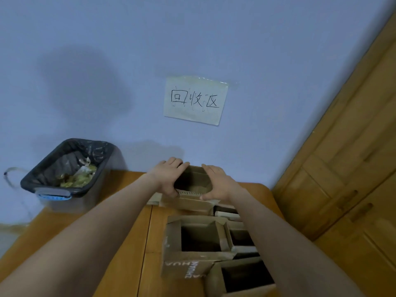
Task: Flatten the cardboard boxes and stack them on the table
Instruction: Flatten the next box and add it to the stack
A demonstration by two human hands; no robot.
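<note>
The far cardboard box stands open at the back of the wooden worktop, close to the pale blue wall. Both hands hold it by its sides. The left hand grips the left wall, its fingers curled over the far top edge and its thumb pressed on the near rim. The right hand lies on the right wall with fingers laid fairly straight along the top edge and the thumb hooked over the near rim. The near flap of this box hangs outward toward the person.

Just in front of it, a second open box stands on the worktop, its front flap folded down and printed with white letters. To the right of that one, a smaller open box sits touching it, and a further open box stands nearest the person at the lower right. Pale edges of more cardboard show between the far box and the smaller one.

Left of the boxes, a bin lined with a dark bag stands against the wall, with yellowish scraps inside. A paper sign with handwritten characters is taped to the wall above the hands. A wooden door fills the right side.
</note>
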